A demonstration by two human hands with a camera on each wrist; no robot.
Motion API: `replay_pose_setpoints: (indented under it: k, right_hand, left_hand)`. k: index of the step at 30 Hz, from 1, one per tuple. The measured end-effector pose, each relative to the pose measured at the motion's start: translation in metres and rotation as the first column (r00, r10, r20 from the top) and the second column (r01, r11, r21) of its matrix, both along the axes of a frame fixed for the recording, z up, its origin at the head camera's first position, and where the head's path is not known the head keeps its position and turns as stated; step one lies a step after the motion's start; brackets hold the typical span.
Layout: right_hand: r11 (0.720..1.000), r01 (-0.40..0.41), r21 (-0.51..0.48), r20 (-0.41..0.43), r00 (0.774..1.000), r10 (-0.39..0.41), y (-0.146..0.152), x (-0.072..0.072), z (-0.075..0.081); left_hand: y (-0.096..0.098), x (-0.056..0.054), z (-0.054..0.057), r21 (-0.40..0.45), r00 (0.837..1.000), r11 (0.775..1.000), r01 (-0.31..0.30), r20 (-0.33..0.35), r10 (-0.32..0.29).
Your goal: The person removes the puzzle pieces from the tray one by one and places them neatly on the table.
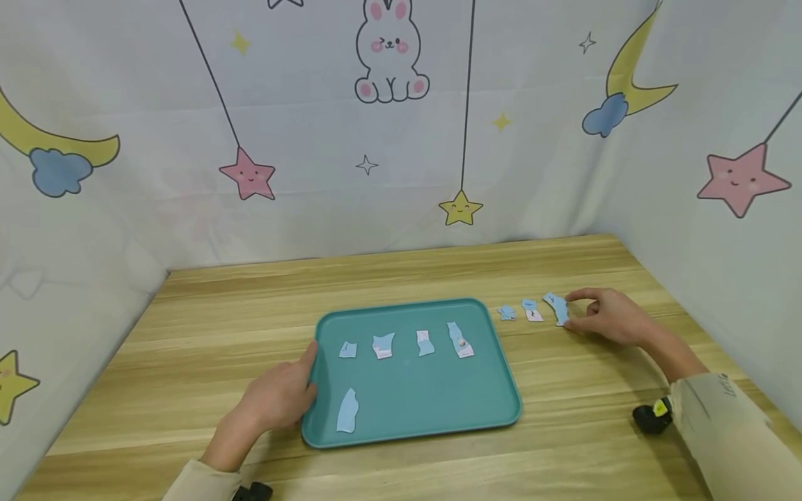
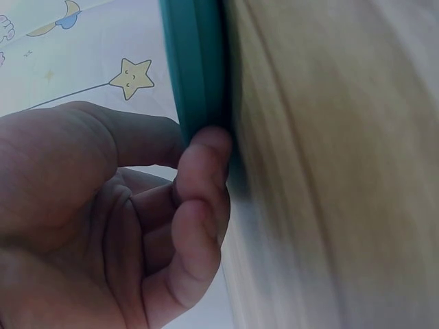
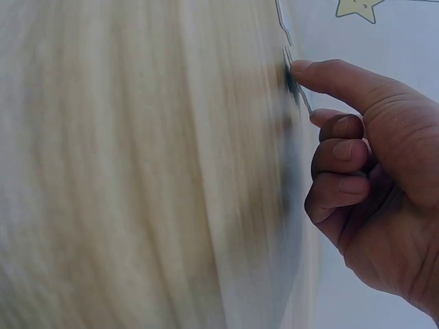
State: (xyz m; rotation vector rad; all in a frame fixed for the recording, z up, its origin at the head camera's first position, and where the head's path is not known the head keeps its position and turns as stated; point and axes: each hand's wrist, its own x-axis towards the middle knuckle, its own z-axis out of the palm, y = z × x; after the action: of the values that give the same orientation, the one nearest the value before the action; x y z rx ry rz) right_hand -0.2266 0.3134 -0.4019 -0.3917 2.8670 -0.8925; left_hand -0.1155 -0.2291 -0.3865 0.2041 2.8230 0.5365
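Observation:
My left hand (image 1: 282,393) grips the left rim of a teal tray (image 1: 426,424); in the left wrist view its fingers curl at the tray's edge (image 2: 195,62). Off to the right, my right hand (image 1: 617,316) pinches a light blue, irregular flat piece (image 1: 556,307) between thumb and forefinger. The right wrist view shows this piece (image 3: 306,101) edge-on, thin and tilted, the other fingers folded into the palm. Just left of it on the table lie a blue and pale pink piece (image 1: 532,310) and a small blue piece (image 1: 507,313).
Several similar pieces lie in the tray: a row along its upper half, including a long one (image 1: 459,339), and a plain blue one (image 1: 347,410) at lower left. The wooden table (image 1: 219,313) meets a printed cloth (image 1: 313,223) at its back and sides.

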Motion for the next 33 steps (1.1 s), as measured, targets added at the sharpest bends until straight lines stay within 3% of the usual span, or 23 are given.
replay_pose_setpoints:
  k: [20, 33]
  right_hand:
    - [1.0, -0.018, -0.025, 0.066, 0.998, 0.02, 0.002, -0.003, 0.001]
    - [1.0, -0.019, -0.024, -0.002, 1.0, 0.018, -0.009, -0.001, 0.014]
  left_hand:
    - [-0.001, 0.001, -0.001, -0.007, 1.0, 1.0, 0.001, -0.01, -0.001]
    - [-0.001, 0.0, -0.001, 0.003, 1.0, 1.0, 0.005, -0.006, -0.005]
